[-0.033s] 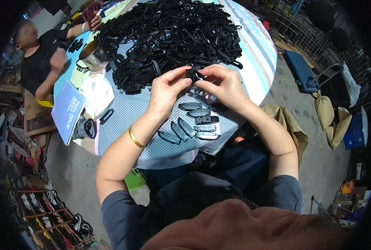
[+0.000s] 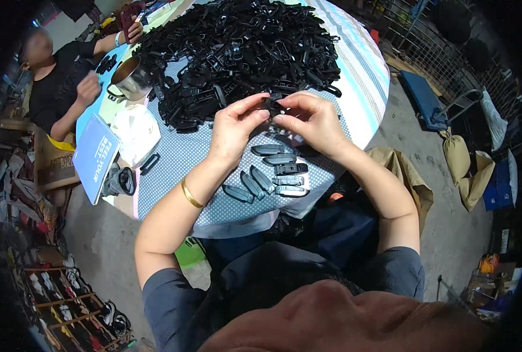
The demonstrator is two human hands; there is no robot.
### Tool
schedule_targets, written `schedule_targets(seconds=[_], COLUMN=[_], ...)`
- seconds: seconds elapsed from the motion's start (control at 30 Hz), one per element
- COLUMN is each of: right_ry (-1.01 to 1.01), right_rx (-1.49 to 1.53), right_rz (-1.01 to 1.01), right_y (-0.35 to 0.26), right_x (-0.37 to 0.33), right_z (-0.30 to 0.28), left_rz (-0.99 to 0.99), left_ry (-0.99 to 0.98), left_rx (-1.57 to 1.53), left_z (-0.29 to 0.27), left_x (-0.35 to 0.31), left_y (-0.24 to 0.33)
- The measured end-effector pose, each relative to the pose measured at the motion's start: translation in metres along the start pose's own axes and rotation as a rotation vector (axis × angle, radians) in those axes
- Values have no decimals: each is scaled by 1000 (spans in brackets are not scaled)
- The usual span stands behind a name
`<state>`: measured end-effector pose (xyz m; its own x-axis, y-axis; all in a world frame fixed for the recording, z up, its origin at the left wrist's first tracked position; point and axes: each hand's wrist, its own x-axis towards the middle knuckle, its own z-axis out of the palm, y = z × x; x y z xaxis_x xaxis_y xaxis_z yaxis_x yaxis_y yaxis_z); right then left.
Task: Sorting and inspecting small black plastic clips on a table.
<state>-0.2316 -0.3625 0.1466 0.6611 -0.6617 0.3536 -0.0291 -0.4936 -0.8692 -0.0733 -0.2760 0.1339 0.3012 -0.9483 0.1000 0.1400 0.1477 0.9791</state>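
Observation:
My left hand (image 2: 233, 130) and my right hand (image 2: 318, 122) meet over the table, fingertips pinched on either side of a small black plastic buckle (image 2: 271, 107). Fingers cover much of it, so its exact shape is hard to make out. Just beyond lies a big heap of black plastic buckles (image 2: 243, 53). Nearer me, below my hands, several buckle pieces are laid out: a fan of curved ones (image 2: 252, 183) on the left and a column of flat-lying ones (image 2: 291, 169) on the right.
The round table wears a patterned cloth (image 2: 173, 188). At its left stand a metal mug (image 2: 131, 79), a white plastic bag (image 2: 136, 135), a blue-and-white box or board (image 2: 95, 155) and a lone black loop (image 2: 149, 164). A co-worker's hand (image 2: 88, 88) is at the far left edge.
The co-worker's hand at the left has come down slightly toward the table. My right fingertips have shifted a little on the buckle; my arms stay in place.

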Motion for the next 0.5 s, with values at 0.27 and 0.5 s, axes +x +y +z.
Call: schedule_targets(seconds=[0.27,0.5], right_ry=[42,-136], right_rx=[-225,40], right_rz=[-160,-44], right_y=[-5,-4], right_x=[1,-5], right_z=[5,4], left_rz=[-44,-68], left_ry=[-58,-233], left_rx=[-268,-409], left_z=[-1,-10], left_x=[3,5], left_y=[2,7])
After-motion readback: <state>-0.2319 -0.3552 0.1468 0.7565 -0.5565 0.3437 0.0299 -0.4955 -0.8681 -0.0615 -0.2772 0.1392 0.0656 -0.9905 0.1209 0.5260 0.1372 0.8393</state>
